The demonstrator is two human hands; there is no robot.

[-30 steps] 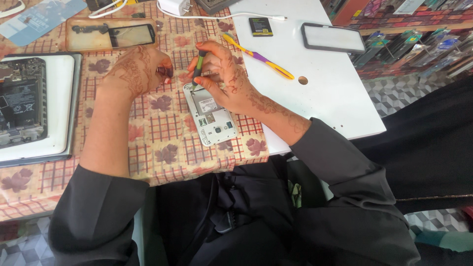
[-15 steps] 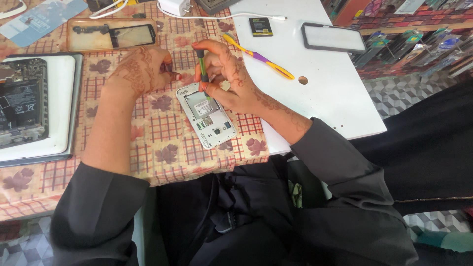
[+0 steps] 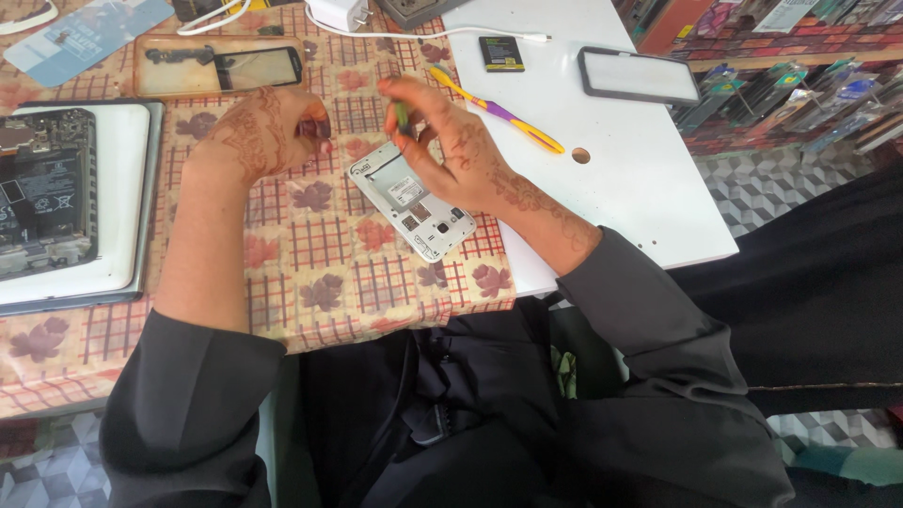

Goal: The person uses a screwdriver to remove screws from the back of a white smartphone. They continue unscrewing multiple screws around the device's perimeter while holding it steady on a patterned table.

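A white tray [image 3: 132, 188] at the left edge holds an opened phone [image 3: 42, 188]. Upper centre — a yellow-and-purple tool [image 3: 499, 111], a small black battery [image 3: 500, 53] and a black-framed screen [image 3: 638, 75] on the white board [image 3: 640, 188].

A table with a checked leaf-pattern cloth [image 3: 320, 254] holds an open white phone [image 3: 411, 199], a clear phone case [image 3: 218, 66], a white tray [image 3: 122, 188] and a flat white board [image 3: 640, 179].

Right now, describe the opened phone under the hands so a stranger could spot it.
On the leaf-patterned tablecloth, beside the white board, lies the opened white phone under the right hand. Unlike the dark opened device on the left, it is white and lies diagonally.
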